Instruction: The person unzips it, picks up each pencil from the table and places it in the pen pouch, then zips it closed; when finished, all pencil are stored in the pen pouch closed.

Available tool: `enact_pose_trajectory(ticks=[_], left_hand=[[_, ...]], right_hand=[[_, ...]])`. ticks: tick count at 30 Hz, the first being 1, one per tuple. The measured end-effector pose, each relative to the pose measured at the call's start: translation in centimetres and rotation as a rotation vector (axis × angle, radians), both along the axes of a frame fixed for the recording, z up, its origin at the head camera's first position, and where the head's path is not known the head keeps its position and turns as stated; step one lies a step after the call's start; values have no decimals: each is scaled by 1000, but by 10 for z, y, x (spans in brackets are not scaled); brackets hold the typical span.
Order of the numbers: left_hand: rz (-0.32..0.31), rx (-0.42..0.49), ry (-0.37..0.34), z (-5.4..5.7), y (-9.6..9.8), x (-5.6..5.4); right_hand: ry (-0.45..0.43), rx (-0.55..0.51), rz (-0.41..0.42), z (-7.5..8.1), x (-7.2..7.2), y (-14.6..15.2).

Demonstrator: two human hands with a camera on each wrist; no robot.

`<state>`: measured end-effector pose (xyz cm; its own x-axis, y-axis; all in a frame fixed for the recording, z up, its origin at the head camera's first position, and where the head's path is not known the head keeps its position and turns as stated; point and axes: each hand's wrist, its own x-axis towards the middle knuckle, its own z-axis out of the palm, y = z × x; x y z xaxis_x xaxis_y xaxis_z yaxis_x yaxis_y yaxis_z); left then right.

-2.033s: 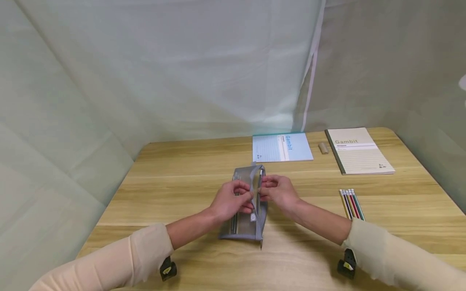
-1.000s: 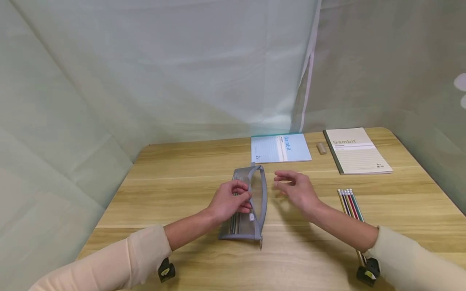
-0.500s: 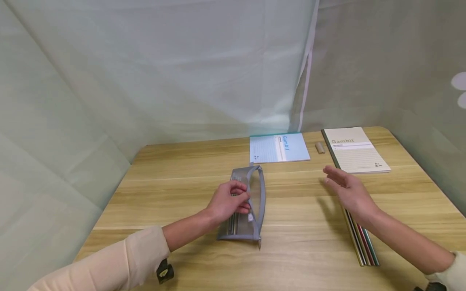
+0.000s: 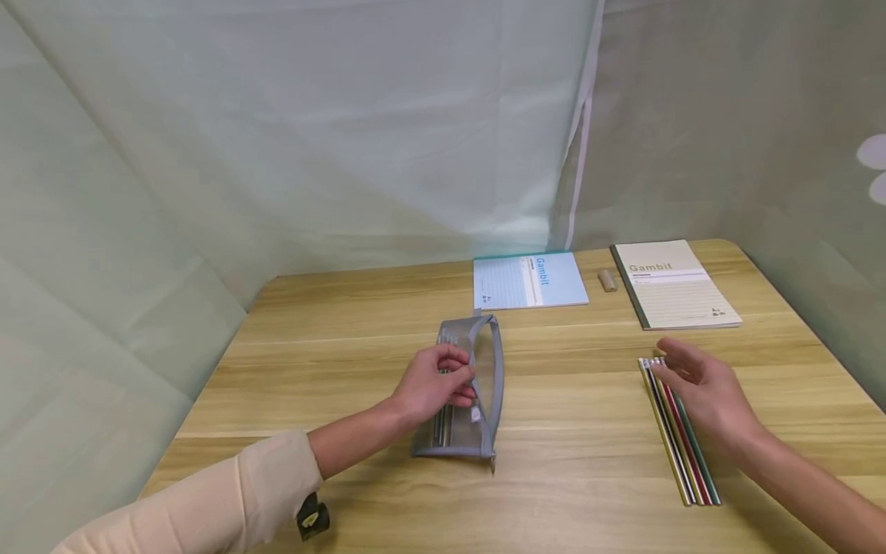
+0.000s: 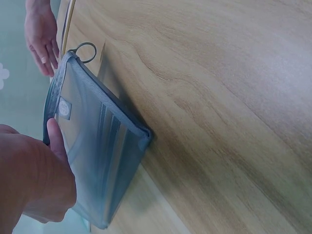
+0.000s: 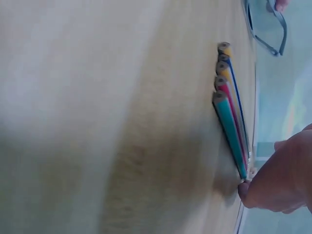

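Observation:
My left hand pinches the near-left rim of a grey mesh pencil case lying on the table. The case's zip mouth gapes to the right. Several dark, thin pencils show through its mesh, and a ring-shaped zip pull hangs from its corner in the left wrist view. To the right, a row of several pencils in gold, dark, red and green lies side by side. My right hand is over their far ends, thumb and fingers apart. In the right wrist view, its thumb is at the green pencil's end; contact is unclear.
A blue notebook lies behind the pencil case. Right of it are a small brown eraser-like block and a cream notebook with a dark spine. Pale curtains hang close behind the wooden table.
My right hand has left the case's mouth and moved right to the row of pencils. The pencil it held at the mouth is out of its fingers. My left hand keeps its pinch.

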<state>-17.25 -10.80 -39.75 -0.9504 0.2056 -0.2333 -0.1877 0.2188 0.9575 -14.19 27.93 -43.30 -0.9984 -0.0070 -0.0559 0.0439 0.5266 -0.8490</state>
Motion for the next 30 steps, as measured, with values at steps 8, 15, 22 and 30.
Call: enact_pose_trajectory(ticks=[8,15,22,30], left_hand=[[-3,-12,2,0,0,0],[1,-17,-11,2,-1,0],[3,-19,-5,1,-1,0],[-4,-16,0,1,-2,0]], right_hand=[[10,-12,-69,-9,6,4],[55,47,-60,-14,12,14],[97,68,-52,-17,17,18],[97,122,-57,-18,19,23]])
